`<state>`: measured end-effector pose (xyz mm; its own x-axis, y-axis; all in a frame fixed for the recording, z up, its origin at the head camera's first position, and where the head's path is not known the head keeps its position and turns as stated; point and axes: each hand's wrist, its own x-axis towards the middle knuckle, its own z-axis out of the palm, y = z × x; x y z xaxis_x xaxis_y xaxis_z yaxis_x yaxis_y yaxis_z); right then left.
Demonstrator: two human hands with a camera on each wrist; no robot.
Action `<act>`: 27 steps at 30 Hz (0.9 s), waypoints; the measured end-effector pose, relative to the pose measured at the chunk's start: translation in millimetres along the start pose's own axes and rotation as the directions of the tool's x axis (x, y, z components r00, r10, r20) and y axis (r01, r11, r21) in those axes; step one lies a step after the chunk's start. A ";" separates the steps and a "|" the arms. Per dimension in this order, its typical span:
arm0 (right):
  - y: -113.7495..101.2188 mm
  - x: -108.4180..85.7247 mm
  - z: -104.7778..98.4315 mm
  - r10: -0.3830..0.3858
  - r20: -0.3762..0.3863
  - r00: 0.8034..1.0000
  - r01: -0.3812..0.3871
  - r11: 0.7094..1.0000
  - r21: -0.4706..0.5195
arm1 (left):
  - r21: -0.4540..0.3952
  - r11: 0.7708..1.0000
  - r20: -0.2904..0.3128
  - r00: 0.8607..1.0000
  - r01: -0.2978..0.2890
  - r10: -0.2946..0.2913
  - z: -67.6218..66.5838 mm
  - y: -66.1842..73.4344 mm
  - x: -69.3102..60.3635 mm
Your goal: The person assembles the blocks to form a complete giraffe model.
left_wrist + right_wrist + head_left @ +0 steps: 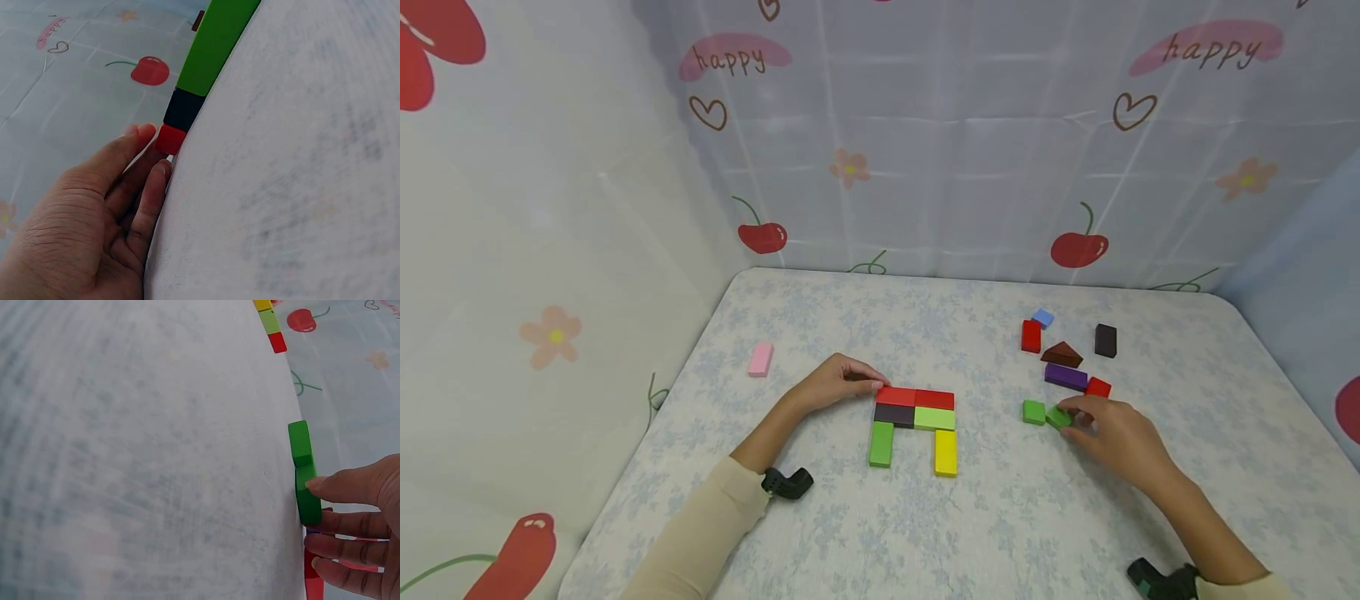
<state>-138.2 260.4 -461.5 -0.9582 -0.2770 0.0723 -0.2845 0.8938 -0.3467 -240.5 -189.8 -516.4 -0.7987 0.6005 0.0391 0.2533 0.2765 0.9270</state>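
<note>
My left hand (841, 383) touches the left end of a red block (897, 397) with its fingertips, fingers loosely extended. That block lies beside another red block (935, 401), above a dark block (894, 415) and a light green block (934, 418). Below them lie a green block (882, 444) at left and a yellow block (946, 453) at right. On the right side, my right hand (1116, 437) pinches a small green block (1059, 417) between thumb and finger; it is against another green block (1033, 412). In the right wrist view the thumb presses the green block (307, 497).
Behind the right hand lie a purple block (1066, 377), a brown triangular block (1062, 354), red blocks (1031, 336), a blue block (1042, 317) and a black block (1106, 340). A pink block (761, 359) lies at the left. Patterned curtains stand behind the table.
</note>
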 end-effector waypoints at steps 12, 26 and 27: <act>-11.0 -7.1 -9.5 -0.034 -0.061 0.998 0.034 0.999 -0.004 | 0.007 1.000 -0.007 1.000 0.013 -0.013 0.7 2.0 -0.6; -64.0 -21.3 -3.8 -0.088 0.037 0.995 0.087 0.996 0.026 | 0.026 1.000 -0.008 1.000 0.008 -0.008 0.7 4.3 -1.9; -67.1 -22.6 -1.2 -0.101 0.041 0.994 0.100 0.995 0.026 | 0.026 1.000 -0.009 1.000 0.009 -0.009 0.8 4.2 -2.1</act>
<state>-97.4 207.1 -438.8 -0.9224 -0.3802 0.0682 -0.3780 0.8522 -0.3617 -237.4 -189.3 -512.8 -0.8055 0.5916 0.0340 0.2599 0.3011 0.9175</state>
